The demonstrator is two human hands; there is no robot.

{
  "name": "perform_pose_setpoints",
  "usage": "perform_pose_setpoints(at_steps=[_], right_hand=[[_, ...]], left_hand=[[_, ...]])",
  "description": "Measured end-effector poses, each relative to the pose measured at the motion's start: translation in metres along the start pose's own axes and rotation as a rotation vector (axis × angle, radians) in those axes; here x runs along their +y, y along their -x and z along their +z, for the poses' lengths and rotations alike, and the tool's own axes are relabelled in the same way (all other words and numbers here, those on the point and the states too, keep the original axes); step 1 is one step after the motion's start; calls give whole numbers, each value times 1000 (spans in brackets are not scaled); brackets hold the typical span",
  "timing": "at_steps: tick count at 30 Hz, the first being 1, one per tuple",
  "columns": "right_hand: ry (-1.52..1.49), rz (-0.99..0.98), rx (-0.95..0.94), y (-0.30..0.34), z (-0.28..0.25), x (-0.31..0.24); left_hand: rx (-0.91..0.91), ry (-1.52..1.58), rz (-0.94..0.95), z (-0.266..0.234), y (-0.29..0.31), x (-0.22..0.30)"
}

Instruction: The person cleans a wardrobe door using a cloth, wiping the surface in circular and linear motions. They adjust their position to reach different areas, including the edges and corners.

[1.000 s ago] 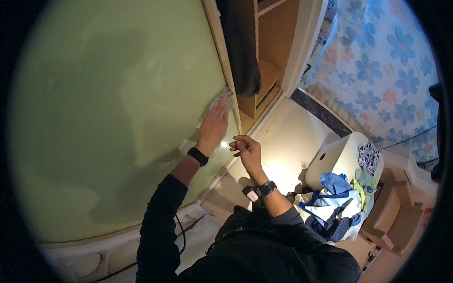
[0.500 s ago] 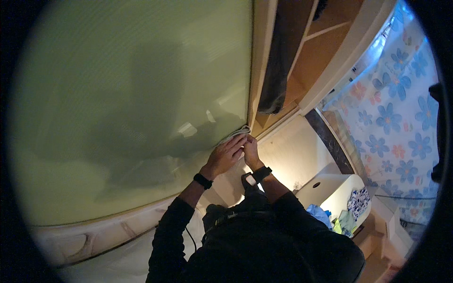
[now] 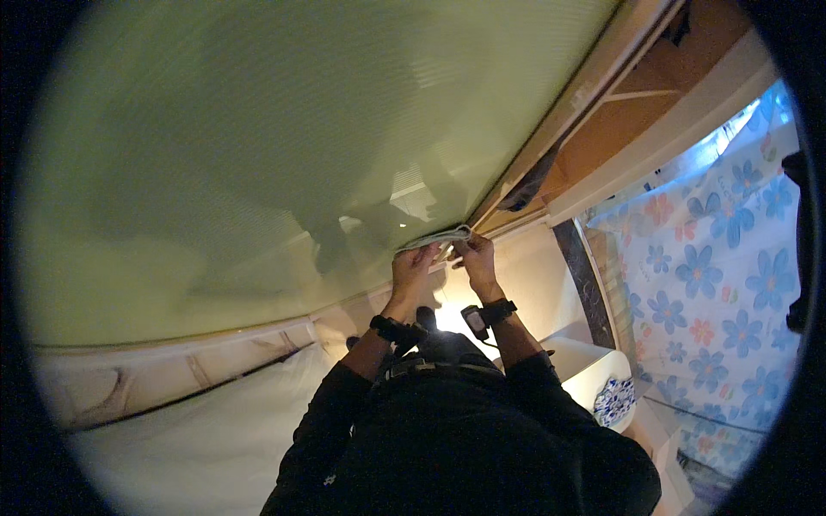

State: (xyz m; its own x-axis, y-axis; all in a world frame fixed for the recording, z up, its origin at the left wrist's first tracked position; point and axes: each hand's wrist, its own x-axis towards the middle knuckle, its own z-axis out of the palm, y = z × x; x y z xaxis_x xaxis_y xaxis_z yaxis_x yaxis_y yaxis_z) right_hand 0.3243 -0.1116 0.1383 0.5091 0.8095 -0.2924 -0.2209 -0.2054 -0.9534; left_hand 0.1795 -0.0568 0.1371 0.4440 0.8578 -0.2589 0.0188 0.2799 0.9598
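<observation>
A folded pale cloth [image 3: 437,238] lies against the lower right corner of a large, glossy green panel [image 3: 258,155]. My left hand [image 3: 413,272] is closed on the cloth's near side, its fingertips partly hidden beneath the fold. Just right of it, my right hand [image 3: 476,258] pinches the cloth's other end, close to the panel's light frame edge [image 3: 551,129]. A small gap separates the two hands. Both wrists carry dark bands.
Right of the panel stands an open cabinet with brown shelves [image 3: 619,129], a dark garment [image 3: 532,182] hanging inside. A flower-printed curtain [image 3: 714,284] hangs far right. Nearer are a white box-like piece [image 3: 589,365] with a blue-patterned item [image 3: 614,402], and a white-covered bed [image 3: 198,421] at left.
My hands have moved apart slightly, and more of the cloth shows between them. My view has turned, so the panel's edge now slants to the right.
</observation>
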Motion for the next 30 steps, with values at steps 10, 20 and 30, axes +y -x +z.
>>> perform_pose_setpoints(at_steps=[10, 20, 30], right_hand=[[-329, -72, -196, 35, 40, -55], [-152, 132, -274, 3, 58, 71], [-179, 118, -193, 23, 44, -20]], left_hand=[[190, -69, 144, -30, 44, 52], [234, 261, -166, -81, 17, -94], [71, -32, 287, -53, 18, -43]])
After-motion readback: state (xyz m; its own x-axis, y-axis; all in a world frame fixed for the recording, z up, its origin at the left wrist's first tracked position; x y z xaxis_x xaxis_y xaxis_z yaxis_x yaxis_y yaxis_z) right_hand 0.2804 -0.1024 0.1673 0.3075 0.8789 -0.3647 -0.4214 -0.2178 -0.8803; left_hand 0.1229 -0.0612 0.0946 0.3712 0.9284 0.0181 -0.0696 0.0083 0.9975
